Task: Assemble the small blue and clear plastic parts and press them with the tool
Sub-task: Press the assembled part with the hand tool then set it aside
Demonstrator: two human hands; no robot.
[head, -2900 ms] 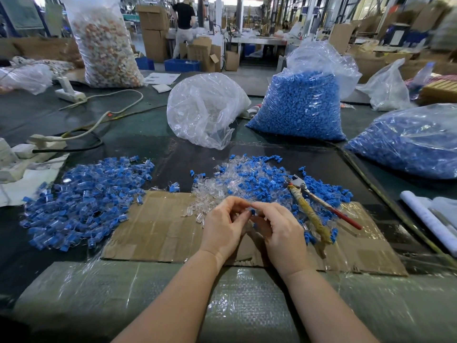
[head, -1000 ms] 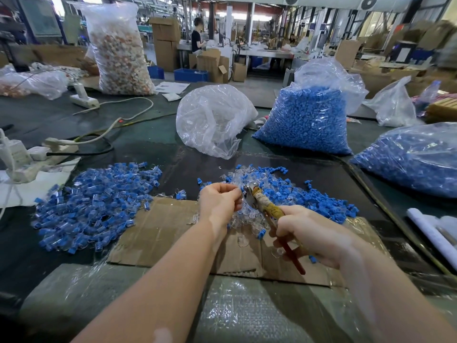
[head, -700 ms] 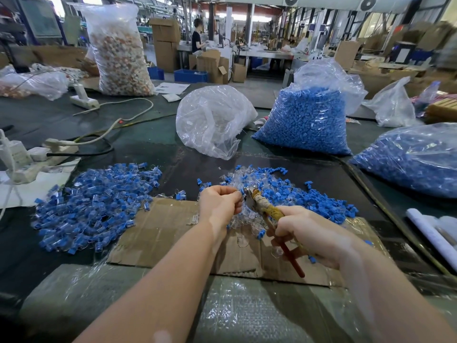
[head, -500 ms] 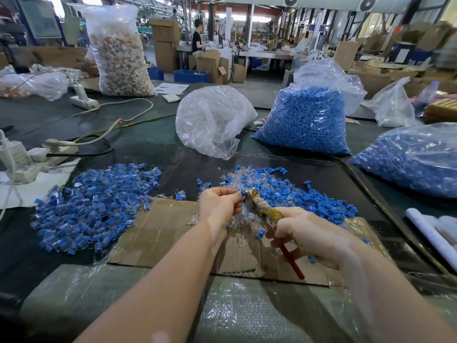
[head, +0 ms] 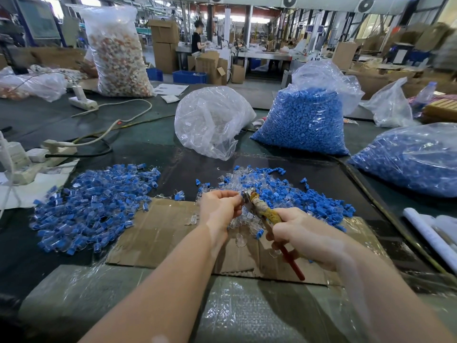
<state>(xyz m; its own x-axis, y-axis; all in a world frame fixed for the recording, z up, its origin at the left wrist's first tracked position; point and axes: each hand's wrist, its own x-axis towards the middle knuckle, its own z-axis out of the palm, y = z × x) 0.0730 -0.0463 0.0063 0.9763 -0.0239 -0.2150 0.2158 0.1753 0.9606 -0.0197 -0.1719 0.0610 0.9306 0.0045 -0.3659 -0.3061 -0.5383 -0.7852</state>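
My right hand (head: 300, 233) grips the pliers (head: 263, 214), which have a tape-wrapped yellow handle and a red one. The metal jaws point up-left at my left hand (head: 218, 206). My left hand's curled fingers pinch a small plastic part at the jaws; the part itself is mostly hidden. Behind both hands lies a mixed heap of loose blue and clear parts (head: 284, 194). A pile of joined blue-and-clear pieces (head: 91, 206) lies at the left. Both hands hover over a cardboard sheet (head: 158, 233).
A clear bag (head: 212, 120), a bag of blue parts (head: 304, 120) and another blue bag (head: 410, 159) stand behind the heap. Power strips and cables (head: 49, 149) lie at the left. White rolls (head: 430, 233) sit at the right edge. A person stands far back.
About three seconds ago the pliers lay on the heap and both hands held a part. My right hand has since picked the pliers up; over the last second the hands barely moved.
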